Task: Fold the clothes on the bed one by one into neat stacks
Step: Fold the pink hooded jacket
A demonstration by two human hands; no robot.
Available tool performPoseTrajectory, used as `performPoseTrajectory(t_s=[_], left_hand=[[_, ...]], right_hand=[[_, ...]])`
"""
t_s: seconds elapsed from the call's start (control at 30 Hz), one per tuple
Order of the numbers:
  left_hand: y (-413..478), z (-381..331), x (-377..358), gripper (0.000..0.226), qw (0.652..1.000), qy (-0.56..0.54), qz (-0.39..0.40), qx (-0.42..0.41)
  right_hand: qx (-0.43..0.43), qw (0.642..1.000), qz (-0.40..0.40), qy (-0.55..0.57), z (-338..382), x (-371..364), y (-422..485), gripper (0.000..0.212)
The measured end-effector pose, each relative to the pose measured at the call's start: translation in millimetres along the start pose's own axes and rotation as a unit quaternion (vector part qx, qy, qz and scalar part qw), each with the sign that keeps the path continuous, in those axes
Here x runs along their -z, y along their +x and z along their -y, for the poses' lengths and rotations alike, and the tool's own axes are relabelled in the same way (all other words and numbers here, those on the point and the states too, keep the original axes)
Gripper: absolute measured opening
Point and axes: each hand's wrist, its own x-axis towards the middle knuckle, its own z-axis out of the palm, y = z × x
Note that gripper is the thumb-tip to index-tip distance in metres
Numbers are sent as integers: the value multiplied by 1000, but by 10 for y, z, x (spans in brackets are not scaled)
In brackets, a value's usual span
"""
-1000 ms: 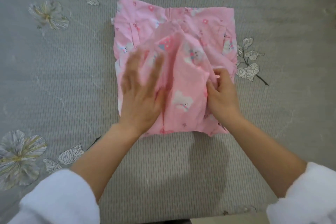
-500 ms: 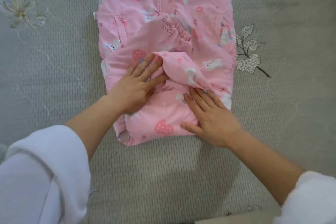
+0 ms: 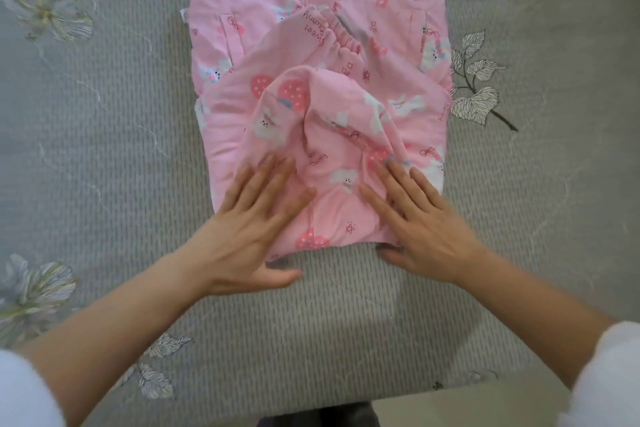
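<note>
The pink garment [image 3: 311,7] lies in the middle of the bed [image 3: 104,156], already folded into a rough square on the grey cover, with its far edge fairly straight and its near edge toward the person. Both hands are flat on that near part: the left hand [image 3: 256,222] presses down with straight, spread fingers on the left side, and the right hand [image 3: 426,225] does the same on the right, neither one gripping any cloth. Between them a loose hump [image 3: 325,107] of fabric stands up, puffed with air, and behind it a gathered elastic band [image 3: 341,40] pokes out at an angle. The job right now looks like flattening the last fold, and to do it well I'd say the palms should slide away from the body and outward together, so the trapped air leaves through the far side instead of bunching into a crease. Even pressure matters here, since soft cotton like this creeps under one hand if the other pushes harder. The slanted layer under the hump looks off-square, so it may want a tug straight first. Only this one piece is in view — no stack yet.
</note>
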Motion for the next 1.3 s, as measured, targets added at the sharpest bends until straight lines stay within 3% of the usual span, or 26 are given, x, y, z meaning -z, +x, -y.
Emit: performPoseTrajectory(t_s=[0.1,0.2,0.27,0.33,0.37,0.43,0.5,0.6,0.67,0.77,0.83,0.87,0.93,1.0,1.07,1.1,1.17,1.23,1.3], left_hand=[[51,-79,-82,113,988,95,104,56],[152,-107,-40,94,974,116,167,96],[174,-70,69,69,981,42,162,100],[130,4,281,43,978,-138,93,129],[90,25,403,37,961,-227,62,147],[20,23,598,34,936,-304,65,167],[-33,-11,694,28,908,-358,114,184],[-76,-63,792,26,829,-485,204,186],[-93,-126,816,16,786,-531,259,181],[-98,-183,821,23,744,-554,313,203],[-36,-126,864,34,746,-547,290,246],[13,-77,895,41,766,-535,243,261],[48,-26,1017,46,846,-447,85,277],[58,-108,1182,50,918,-280,-109,258],[131,-304,1248,50,958,-141,-178,174],[174,-412,1222,49,974,-83,-167,132],[263,-575,1100,52,991,-22,-91,94],[339,-600,961,61,992,8,-3,123],[399,-482,782,66,986,35,15,164]], right_hand=[[-21,997,74,5,-6,51,194,103],[-51,989,114,82,-14,185,317,78],[-92,974,128,161,-51,382,355,60],[-123,951,146,242,-92,595,347,47],[-130,940,152,275,-112,689,329,44],[-149,915,156,341,-126,865,272,48],[-175,876,162,418,-91,1057,194,60],[-185,847,223,445,-72,1265,88,81],[-168,824,309,445,-71,1345,82,71],[-180,749,408,490,-81,1352,159,58],[-227,701,422,528,-177,1297,243,54],[-249,683,422,542,-235,1280,296,53],[-275,666,412,557,-361,1280,421,54],[-280,690,377,551,-447,1331,552,40],[-272,781,296,478,-527,1383,657,24],[-274,819,250,438,-565,1389,691,25],[-280,854,178,402,-611,1395,723,29],[-264,890,108,356,-591,1372,697,27],[-260,932,5,251,-486,1292,653,25]])
